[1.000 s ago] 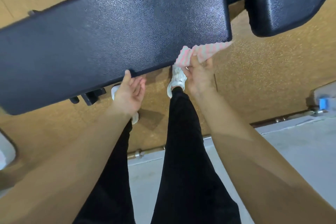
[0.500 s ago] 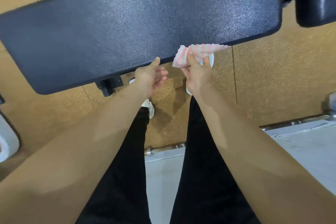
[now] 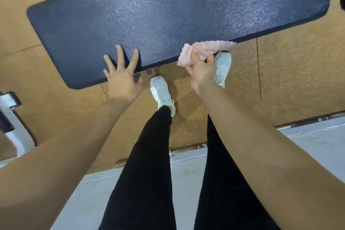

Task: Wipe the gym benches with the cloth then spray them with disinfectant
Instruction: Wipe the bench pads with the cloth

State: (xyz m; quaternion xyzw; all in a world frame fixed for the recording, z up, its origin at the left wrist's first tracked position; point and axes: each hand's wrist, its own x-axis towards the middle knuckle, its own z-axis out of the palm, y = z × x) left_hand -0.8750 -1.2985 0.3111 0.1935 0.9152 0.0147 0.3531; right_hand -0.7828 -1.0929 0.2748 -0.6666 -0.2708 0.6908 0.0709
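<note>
Long black bench pad (image 3: 177, 15) across the top of the view, from 9 o'clock up toward 2 o'clock, its near edge running just above the feet. Left hand (image 3: 122, 78) at about 10 o'clock of centre, laid flat on the near edge of the pad, fingers (image 3: 119, 52) spread wide, nothing held. Right hand (image 3: 202, 72) near 1 o'clock, closed around a bunched pink-and-white striped cloth (image 3: 203, 50), thumb and fingers pinching the wad, one loose end trailing along the pad's edge toward 2 o'clock.

Cloth: probably light, soft, limp; best gripped as a wad in the palm, with a flat fold left free for the wiping face. Pad: likely firm, pebbled vinyl, with a faint sheen, perhaps damp and a little slick; heavy and fixed, so steadied with a flat palm, not lifted. No spray bottle in sight. White shoes (image 3: 162, 92) on tan floor (image 3: 298, 73) below.
</note>
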